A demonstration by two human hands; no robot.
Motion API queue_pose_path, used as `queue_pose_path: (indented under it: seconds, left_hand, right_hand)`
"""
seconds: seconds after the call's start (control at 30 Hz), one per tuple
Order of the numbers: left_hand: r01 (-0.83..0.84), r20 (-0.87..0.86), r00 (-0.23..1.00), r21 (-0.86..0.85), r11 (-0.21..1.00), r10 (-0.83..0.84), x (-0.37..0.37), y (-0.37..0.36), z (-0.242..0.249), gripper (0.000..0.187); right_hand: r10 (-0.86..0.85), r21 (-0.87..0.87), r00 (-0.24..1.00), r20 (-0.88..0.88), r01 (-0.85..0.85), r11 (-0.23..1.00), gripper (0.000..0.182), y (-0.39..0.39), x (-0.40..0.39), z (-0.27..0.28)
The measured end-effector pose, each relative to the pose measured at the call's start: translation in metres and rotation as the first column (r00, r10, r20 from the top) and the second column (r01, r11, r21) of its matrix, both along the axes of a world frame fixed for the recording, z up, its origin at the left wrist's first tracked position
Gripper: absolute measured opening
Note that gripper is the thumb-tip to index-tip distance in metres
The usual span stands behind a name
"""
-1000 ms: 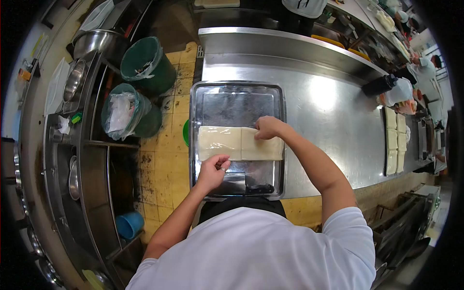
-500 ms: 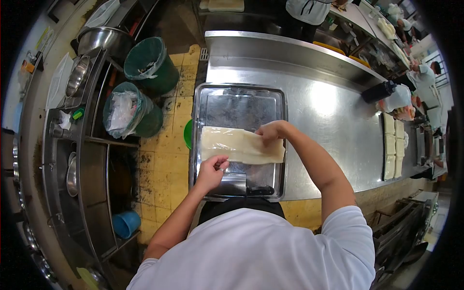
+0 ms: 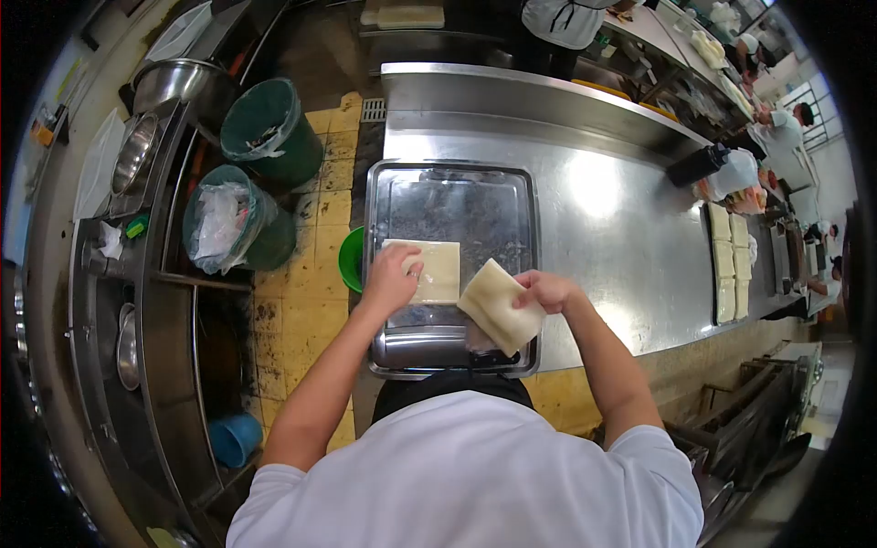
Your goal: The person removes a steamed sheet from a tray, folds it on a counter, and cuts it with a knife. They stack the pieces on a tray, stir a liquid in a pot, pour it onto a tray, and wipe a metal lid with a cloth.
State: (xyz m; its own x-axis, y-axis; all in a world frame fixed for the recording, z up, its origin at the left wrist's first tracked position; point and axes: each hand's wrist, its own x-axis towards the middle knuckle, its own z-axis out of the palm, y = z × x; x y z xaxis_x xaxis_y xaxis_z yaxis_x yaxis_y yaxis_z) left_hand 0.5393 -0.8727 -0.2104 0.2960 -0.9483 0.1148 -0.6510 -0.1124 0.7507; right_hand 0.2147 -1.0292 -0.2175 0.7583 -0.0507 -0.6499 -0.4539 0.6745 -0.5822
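Long steel counter (image 3: 612, 228), metal tray (image 3: 449, 196) at its near left end, pale dough sheets (image 3: 723, 265) laid far right.

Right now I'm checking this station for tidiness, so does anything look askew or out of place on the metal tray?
One thing: the pale rectangular slab pinched in the right hand is lifted and tilted off square over the steel tray. The other pale slab lies flat and straight under the left hand. No spill shows.
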Motion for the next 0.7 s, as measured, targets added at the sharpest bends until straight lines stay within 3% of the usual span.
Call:
queue_pose_path:
  seconds: [0.07, 0.17, 0.27, 0.37, 0.47, 0.57, 0.7]
  left_hand:
    - [0.065, 0.208, 0.976, -0.006, 0.998, -0.063, 0.011, -0.022, -0.005, 0.027]
    - [0.135, 0.310, 0.924, 0.289, 0.948, -0.225, 0.023, -0.052, -0.020, 0.037]
    - [0.205, 0.305, 0.844, 0.575, 0.792, -0.440, 0.025, -0.075, -0.005, 0.047]
    - [0.179, 0.281, 0.798, 0.735, 0.654, -0.533, 0.021, -0.095, 0.010, 0.057]
    - [0.227, 0.302, 0.679, 0.780, 0.583, -0.669, 0.023, -0.103, 0.012, 0.060]
    - [0.277, 0.342, 0.603, 0.757, 0.591, -0.721, 0.027, -0.110, -0.007, 0.052]
    - [0.342, 0.212, 0.656, 0.772, 0.536, -0.724, 0.030, -0.118, -0.010, 0.055]
  right_hand:
    - [-0.106, 0.049, 0.994, 0.027, 0.105, 0.993, 0.048, 0.021, -0.008, 0.004]
    - [-0.247, 0.076, 0.967, 0.057, 0.243, 0.967, 0.049, 0.051, -0.014, 0.012]
    - [-0.324, 0.073, 0.941, 0.094, 0.318, 0.945, 0.051, 0.073, -0.015, 0.016]
    - [-0.377, 0.080, 0.920, 0.112, 0.369, 0.926, 0.052, 0.088, -0.016, 0.019]
    - [-0.424, 0.066, 0.898, 0.118, 0.419, 0.905, 0.053, 0.101, -0.014, 0.029]
    - [-0.463, 0.049, 0.878, 0.122, 0.461, 0.886, 0.051, 0.111, -0.013, 0.036]
    - [-0.490, 0.034, 0.862, 0.132, 0.490, 0.871, 0.050, 0.121, -0.014, 0.031]
